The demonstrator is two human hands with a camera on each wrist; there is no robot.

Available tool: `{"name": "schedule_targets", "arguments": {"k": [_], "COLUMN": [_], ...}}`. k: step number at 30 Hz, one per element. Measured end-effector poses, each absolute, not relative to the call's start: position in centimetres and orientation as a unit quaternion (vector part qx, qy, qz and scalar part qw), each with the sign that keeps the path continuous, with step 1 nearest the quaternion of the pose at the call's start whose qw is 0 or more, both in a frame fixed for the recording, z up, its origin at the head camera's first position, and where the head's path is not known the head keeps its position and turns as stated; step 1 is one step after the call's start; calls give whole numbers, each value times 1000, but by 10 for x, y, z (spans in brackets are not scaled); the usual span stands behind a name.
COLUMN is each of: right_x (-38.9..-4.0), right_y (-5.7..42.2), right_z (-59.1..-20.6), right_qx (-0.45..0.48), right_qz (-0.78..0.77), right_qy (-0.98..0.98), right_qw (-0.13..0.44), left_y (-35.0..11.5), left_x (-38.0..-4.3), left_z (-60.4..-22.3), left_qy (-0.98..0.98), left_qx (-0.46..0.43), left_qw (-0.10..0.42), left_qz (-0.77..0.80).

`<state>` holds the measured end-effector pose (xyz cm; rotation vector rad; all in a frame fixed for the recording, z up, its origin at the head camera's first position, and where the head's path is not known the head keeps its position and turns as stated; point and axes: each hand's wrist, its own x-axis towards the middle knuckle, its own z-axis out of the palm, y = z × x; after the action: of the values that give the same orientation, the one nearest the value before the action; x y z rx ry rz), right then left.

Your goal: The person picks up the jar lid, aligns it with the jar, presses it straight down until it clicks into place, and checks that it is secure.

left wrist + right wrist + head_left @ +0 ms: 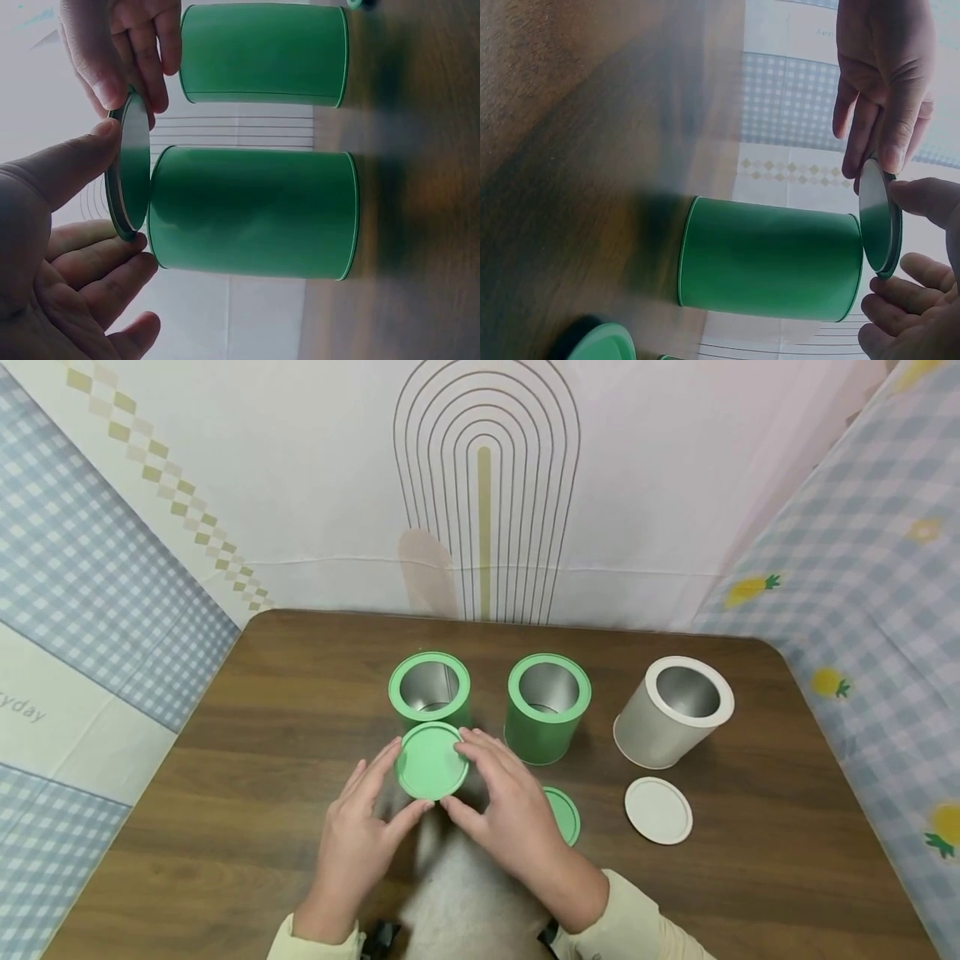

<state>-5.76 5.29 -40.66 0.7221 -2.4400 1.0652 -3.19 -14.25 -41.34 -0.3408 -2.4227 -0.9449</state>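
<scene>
Both hands hold a round green lid [432, 761] by its edge, level with the top of the left green can [429, 687] and at its near side. My left hand [361, 832] pinches the lid's left edge between thumb and fingers. On the opposite edge, my right hand [511, 804] grips it the same way. In the left wrist view the lid [133, 165] touches or nearly touches the rim of the upright can [255, 213]. The right wrist view has the lid [877, 217] beside the can's rim too. That can stands uncovered, its metal inside showing.
A second open green can [543, 735] stands to the right, and beyond it an open white can [652, 731]. Another green lid [562, 817], partly behind my right hand, and a white lid [658, 810] lie on the brown wooden table [225, 827]. Patterned cloth [330, 485] hangs behind.
</scene>
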Motion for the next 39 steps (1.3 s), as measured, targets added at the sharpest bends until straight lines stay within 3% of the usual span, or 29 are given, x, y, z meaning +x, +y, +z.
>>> {"name": "schedule_targets", "arguments": {"k": [39], "right_x": [-79], "right_y": [47], "right_z": [-399], "right_qx": [276], "right_qz": [364], "right_qy": [-864], "right_qw": [212], "left_y": [-147], "left_x": [-49], "left_z": [-402], "left_qy": [-892], "left_qx": [-130], "left_qw": [254], "left_qz": [-349]}}
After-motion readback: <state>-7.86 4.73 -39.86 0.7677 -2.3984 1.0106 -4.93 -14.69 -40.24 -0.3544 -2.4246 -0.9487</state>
